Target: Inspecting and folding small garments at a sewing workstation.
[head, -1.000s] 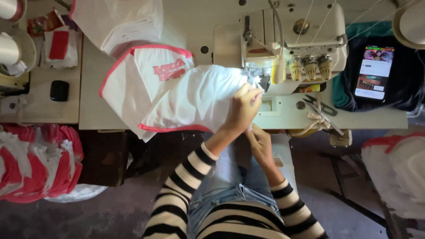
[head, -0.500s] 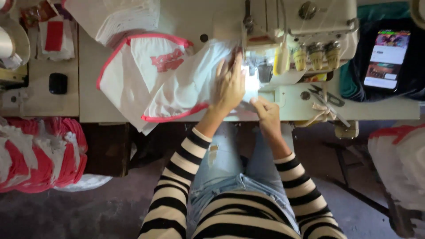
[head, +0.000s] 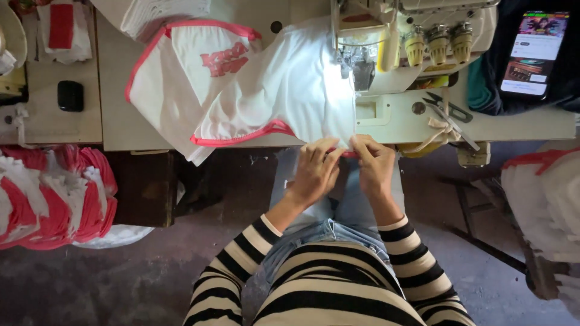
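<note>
A white garment with red trim (head: pixel 266 84) lies across the sewing table (head: pixel 121 130), its right edge under the head of the cream sewing machine (head: pixel 417 42). At the table's front edge my left hand (head: pixel 314 172) and my right hand (head: pixel 376 166) pinch the garment's red-trimmed hem between them, fingers closed on the cloth. Both hands sit over my lap, below the machine's needle area. My sleeves are black and white striped.
A phone (head: pixel 534 51) with a lit screen rests on dark cloth at the right. Small scissors (head: pixel 447 108) lie on the machine bed. A stack of red and white garments (head: pixel 48 199) sits at the left, more white cloth (head: pixel 550 199) at the right. A black box (head: pixel 70 95) lies on the side table.
Both hands have drawn back from the needle area to the table's front edge and now grip the hem. The view has shifted closer over the machine.
</note>
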